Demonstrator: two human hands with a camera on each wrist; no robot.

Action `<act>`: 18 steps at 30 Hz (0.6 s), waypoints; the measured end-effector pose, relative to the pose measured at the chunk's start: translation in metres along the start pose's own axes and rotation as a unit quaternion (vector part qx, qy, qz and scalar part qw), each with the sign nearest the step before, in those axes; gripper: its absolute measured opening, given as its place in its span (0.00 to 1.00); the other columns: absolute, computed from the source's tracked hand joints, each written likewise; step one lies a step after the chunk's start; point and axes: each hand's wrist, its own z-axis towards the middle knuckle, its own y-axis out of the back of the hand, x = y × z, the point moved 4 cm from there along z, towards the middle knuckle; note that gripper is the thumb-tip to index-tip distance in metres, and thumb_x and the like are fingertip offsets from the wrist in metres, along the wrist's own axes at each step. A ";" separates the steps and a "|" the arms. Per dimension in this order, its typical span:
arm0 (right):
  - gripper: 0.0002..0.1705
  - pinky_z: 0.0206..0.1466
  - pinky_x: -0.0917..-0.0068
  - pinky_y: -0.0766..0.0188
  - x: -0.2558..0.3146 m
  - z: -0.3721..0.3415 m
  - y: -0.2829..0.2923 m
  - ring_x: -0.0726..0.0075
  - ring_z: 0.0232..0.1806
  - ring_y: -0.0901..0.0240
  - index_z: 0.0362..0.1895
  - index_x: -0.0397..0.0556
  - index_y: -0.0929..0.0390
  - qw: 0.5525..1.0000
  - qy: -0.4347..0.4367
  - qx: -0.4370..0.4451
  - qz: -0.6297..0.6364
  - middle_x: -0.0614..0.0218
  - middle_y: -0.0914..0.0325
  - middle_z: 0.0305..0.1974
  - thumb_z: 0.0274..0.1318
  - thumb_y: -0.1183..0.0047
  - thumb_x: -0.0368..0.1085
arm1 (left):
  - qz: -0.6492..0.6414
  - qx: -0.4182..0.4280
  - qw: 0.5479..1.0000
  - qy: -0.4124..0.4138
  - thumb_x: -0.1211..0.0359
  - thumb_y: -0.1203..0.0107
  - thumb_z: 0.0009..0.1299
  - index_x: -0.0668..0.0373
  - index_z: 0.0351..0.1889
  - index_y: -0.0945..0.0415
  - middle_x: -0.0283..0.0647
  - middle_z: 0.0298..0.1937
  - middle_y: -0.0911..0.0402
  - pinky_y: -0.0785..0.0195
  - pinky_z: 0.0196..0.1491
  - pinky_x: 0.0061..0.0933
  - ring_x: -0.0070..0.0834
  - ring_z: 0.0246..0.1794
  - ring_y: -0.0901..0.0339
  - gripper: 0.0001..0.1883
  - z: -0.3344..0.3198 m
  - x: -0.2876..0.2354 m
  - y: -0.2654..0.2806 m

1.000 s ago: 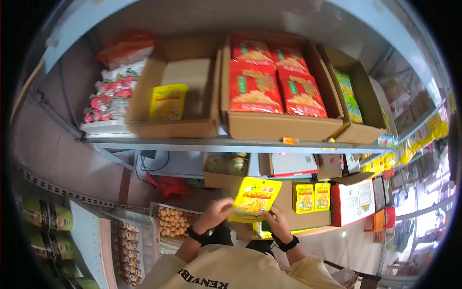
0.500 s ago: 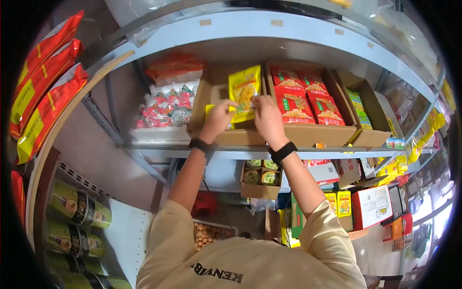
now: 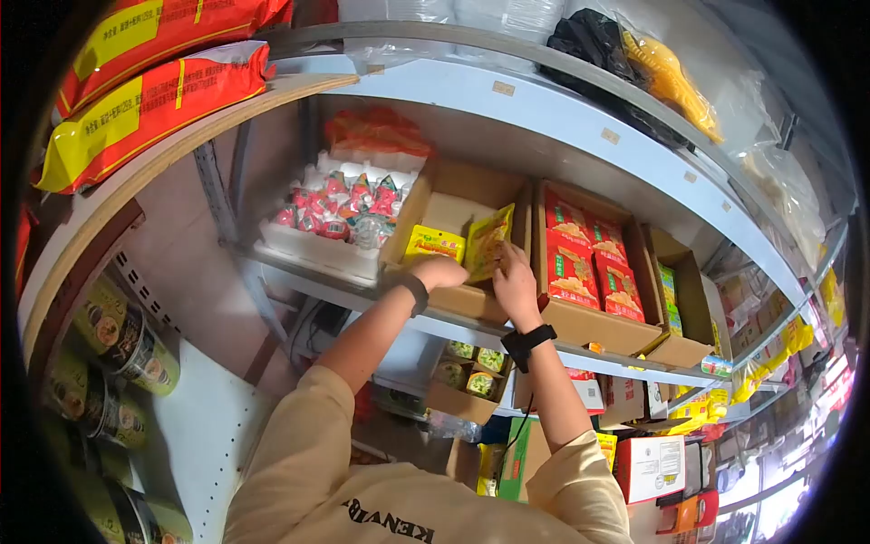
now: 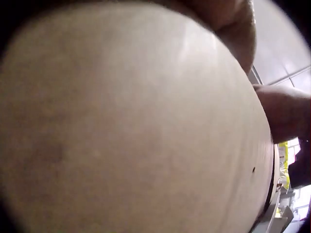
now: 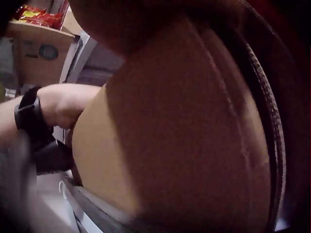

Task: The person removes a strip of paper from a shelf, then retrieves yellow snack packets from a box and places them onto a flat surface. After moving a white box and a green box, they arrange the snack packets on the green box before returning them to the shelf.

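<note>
On the shelf stands an open cardboard box (image 3: 494,304), and both hands reach over its front wall. A yellow snack packet (image 3: 489,238) stands tilted inside, on the right. My right hand (image 3: 515,279) pinches that packet by its right edge. At the packet's lower left edge, my left hand (image 3: 437,273) holds it with curled fingers, the tips partly hidden. A second yellow packet (image 3: 435,243) lies in the box, just behind the left hand. Plain cardboard (image 5: 180,126) fills most of the right wrist view, with the left wrist (image 5: 65,104) beside it.
Left of the box, a white tray (image 3: 317,258) bears red-wrapped items. On its right are a box of red packets (image 3: 571,276) and a narrower box (image 3: 675,340) with green-yellow packets. A metal shelf beam (image 3: 580,127) runs above. Large red-yellow bags (image 3: 154,113) lie upper left.
The hands have carried the yellow packet up from below the shelf and lowered it into the box, beside the other yellow packet. The head view has shifted up and tilted.
</note>
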 end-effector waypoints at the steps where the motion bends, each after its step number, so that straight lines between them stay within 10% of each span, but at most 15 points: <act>1: 0.26 0.54 0.62 0.36 0.002 0.000 0.002 0.43 0.52 0.37 0.53 0.38 0.35 1.000 0.005 -0.002 0.007 0.46 0.34 0.52 0.45 0.53 0.28 | 0.002 -0.003 1.000 -0.005 0.55 0.60 0.60 0.63 0.44 0.25 0.52 0.48 0.25 0.37 0.49 0.38 0.44 0.48 0.28 0.24 0.007 0.003 -0.004; 6: 0.20 0.62 0.51 0.52 0.009 -0.010 -0.014 0.54 0.51 0.32 0.33 0.47 0.20 0.940 0.119 -0.004 -0.319 0.49 0.29 0.48 0.54 0.60 0.47 | 0.000 -0.014 1.000 0.003 0.55 0.62 0.60 0.64 0.43 0.25 0.52 0.48 0.25 0.37 0.48 0.38 0.44 0.47 0.27 0.24 0.016 0.005 -0.010; 10: 0.28 0.64 0.57 0.55 0.017 -0.002 -0.011 0.52 0.39 0.26 0.25 0.44 0.20 0.935 -0.025 0.256 -0.246 0.51 0.22 0.31 0.55 0.68 0.49 | -0.001 -0.015 1.000 0.008 0.57 0.61 0.58 0.65 0.42 0.25 0.53 0.48 0.26 0.37 0.49 0.38 0.44 0.48 0.27 0.24 -0.001 -0.003 -0.004; 15: 0.27 0.59 0.61 0.45 0.008 0.011 -0.028 0.56 0.48 0.30 0.38 0.45 0.23 0.894 -0.030 0.413 -0.172 0.54 0.25 0.43 0.54 0.73 0.48 | 0.016 -0.098 0.993 0.058 0.58 0.60 0.57 0.65 0.52 0.30 0.53 0.56 0.32 0.40 0.56 0.35 0.41 0.58 0.34 0.27 0.016 0.014 -0.014; 18: 0.28 0.56 0.69 0.41 -0.022 0.013 -0.059 0.59 0.56 0.36 0.49 0.46 0.30 0.879 -0.062 0.468 -0.067 0.57 0.33 0.55 0.53 0.71 0.49 | 0.048 0.079 0.995 -0.042 0.60 0.64 0.61 0.65 0.56 0.34 0.55 0.62 0.41 0.55 0.65 0.33 0.43 0.65 0.46 0.27 0.041 0.020 -0.019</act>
